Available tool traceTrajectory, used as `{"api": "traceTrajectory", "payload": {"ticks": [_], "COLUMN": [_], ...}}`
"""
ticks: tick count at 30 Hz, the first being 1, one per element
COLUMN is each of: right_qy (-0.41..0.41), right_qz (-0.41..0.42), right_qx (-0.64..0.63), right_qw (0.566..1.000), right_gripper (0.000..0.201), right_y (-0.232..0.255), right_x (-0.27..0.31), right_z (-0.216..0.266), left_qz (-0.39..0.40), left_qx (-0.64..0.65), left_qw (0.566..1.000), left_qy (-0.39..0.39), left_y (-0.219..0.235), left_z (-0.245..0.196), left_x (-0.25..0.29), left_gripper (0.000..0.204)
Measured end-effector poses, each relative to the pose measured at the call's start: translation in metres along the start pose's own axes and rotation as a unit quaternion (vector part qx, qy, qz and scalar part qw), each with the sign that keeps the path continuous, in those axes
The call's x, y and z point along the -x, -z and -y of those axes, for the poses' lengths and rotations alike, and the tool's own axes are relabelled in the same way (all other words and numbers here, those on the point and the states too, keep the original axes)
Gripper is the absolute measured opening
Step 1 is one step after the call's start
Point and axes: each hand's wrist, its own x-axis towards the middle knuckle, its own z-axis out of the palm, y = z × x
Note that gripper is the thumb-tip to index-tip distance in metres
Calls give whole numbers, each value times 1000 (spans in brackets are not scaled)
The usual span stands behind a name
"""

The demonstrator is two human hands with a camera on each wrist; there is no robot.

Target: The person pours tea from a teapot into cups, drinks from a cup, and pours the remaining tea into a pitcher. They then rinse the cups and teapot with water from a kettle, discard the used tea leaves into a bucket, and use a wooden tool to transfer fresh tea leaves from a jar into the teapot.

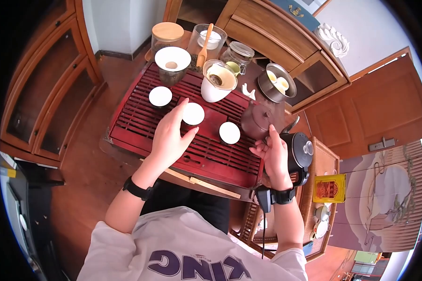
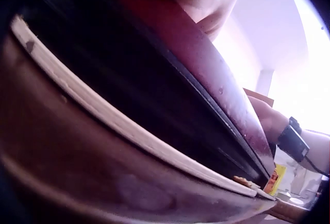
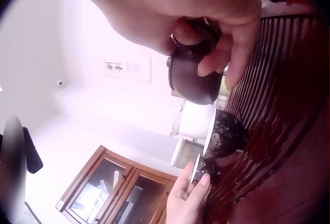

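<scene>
On the slatted red tea tray (image 1: 206, 164), my left hand (image 1: 169, 140) holds a teacup (image 1: 193, 114) between thumb and forefinger. The cup is white inside; its dark patterned outside (image 3: 209, 168) shows in the right wrist view. My right hand (image 1: 275, 157) grips the handle of a brown clay teapot (image 1: 256, 121) at the tray's right side, fingers curled through the handle in the right wrist view. Two more teacups flank the held one, a left cup (image 1: 160, 97) and a right cup (image 1: 229, 133). The left wrist view shows mainly the tray's edge, with the cup hidden.
Behind stand a white pitcher with strainer (image 1: 214, 93), a larger white-rimmed vessel (image 1: 172, 58), glass jars (image 1: 239, 54) and a wooden scoop (image 1: 204, 51). A metal bowl (image 1: 276, 84) with white cups is back right. A black kettle (image 1: 299, 152) stands close beside my right hand.
</scene>
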Motion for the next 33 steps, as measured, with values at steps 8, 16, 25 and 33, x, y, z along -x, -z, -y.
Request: {"api": "traceTrajectory", "payload": {"ticks": [8, 16, 25, 33], "right_qy": [39, 24, 20, 82], "right_qz": [24, 155, 191, 179], "right_qx": [42, 242, 358, 440], "right_qw": [998, 958, 914, 876], "right_gripper": [42, 44, 46, 50], "right_y": [-1, -12, -46, -52], "right_x": [16, 14, 12, 8], "right_z": [20, 60, 68, 75], "left_qz": [8, 65, 79, 61], "left_qx": [14, 43, 65, 42], "left_qw": [1000, 996, 994, 997], "left_qy": [-11, 40, 33, 6], "left_y": [4, 10, 10, 11], "left_z": [-3, -9, -8, -10], "left_x": [-2, -3, -5, -5], "left_gripper": [74, 76, 67, 66]}}
